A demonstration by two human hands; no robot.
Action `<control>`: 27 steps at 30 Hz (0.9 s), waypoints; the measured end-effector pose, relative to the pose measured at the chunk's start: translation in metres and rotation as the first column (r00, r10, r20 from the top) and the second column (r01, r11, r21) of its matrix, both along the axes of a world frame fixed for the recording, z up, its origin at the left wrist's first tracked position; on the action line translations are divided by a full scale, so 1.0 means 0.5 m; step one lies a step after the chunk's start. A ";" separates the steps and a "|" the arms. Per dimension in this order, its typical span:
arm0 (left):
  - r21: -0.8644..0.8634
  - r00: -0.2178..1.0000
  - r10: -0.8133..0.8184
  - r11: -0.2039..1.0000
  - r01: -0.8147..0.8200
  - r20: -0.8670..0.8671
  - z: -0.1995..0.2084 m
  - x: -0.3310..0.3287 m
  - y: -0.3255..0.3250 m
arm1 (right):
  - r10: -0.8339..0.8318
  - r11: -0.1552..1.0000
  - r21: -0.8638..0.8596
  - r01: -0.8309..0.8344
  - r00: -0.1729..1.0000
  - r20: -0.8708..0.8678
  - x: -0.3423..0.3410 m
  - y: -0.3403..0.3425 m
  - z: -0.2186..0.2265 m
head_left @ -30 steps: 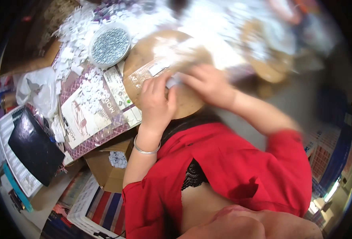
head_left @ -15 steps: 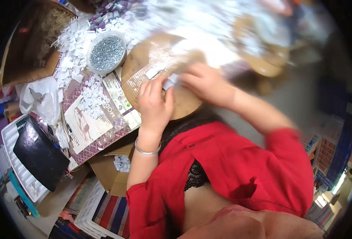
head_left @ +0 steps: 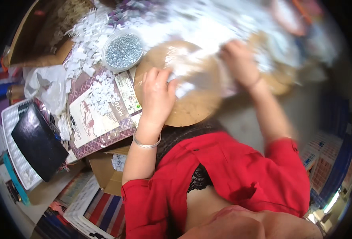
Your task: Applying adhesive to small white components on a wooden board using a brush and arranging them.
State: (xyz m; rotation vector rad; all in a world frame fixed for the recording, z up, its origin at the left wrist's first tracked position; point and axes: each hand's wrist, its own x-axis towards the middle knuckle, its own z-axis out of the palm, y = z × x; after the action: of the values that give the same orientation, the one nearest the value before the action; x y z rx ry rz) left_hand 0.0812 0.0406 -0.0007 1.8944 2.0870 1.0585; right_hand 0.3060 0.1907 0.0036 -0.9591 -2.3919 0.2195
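Note:
My left hand [head_left: 159,95] rests at the left side of a round brown board [head_left: 198,113]. Its fingers are bent and pressed down, and what they hold, if anything, is hidden. Beside its thumb lies a small white plastic piece [head_left: 184,90]. Over the board's right edge, my right hand [head_left: 239,63] is raised with curled fingers, smeared by motion; I cannot tell whether it holds anything. Pale small parts [head_left: 176,55] lie blurred on the far part of the board. Just left of the board is a clear round tub [head_left: 123,50] full of small silvery metal pieces.
White plastic pieces [head_left: 84,55] are heaped at the far left, with small white parts [head_left: 103,93] nearer on printed cardboard [head_left: 92,119]. An open carton [head_left: 40,38], a white plastic bag [head_left: 46,85] and a black curved panel [head_left: 36,141] stand left. Below is another carton [head_left: 108,171].
My right hand has moved away from my left, up and to the right. The left hand stays at the board's left side. The whole view has shifted slightly.

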 end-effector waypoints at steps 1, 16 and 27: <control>-0.016 1.000 0.015 1.000 -0.015 -0.002 -0.007 -0.002 -0.004 | 0.069 0.990 -0.118 -0.075 0.996 -0.054 -0.034 -0.021 0.019; -0.024 0.998 0.000 1.000 0.001 0.062 -0.011 -0.008 -0.004 | 0.350 0.928 -0.151 -0.340 0.936 0.039 -0.087 -0.043 0.009; 0.004 0.993 -0.070 0.998 0.070 0.095 -0.013 0.027 -0.052 | 0.428 0.841 -0.296 -0.452 0.892 -0.145 -0.083 -0.078 0.018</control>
State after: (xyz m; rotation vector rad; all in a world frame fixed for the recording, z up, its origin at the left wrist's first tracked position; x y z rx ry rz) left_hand 0.0946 0.0148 -0.0072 1.8637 1.9547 1.1109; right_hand 0.2647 0.1514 0.0126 -0.4971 -2.5226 0.8283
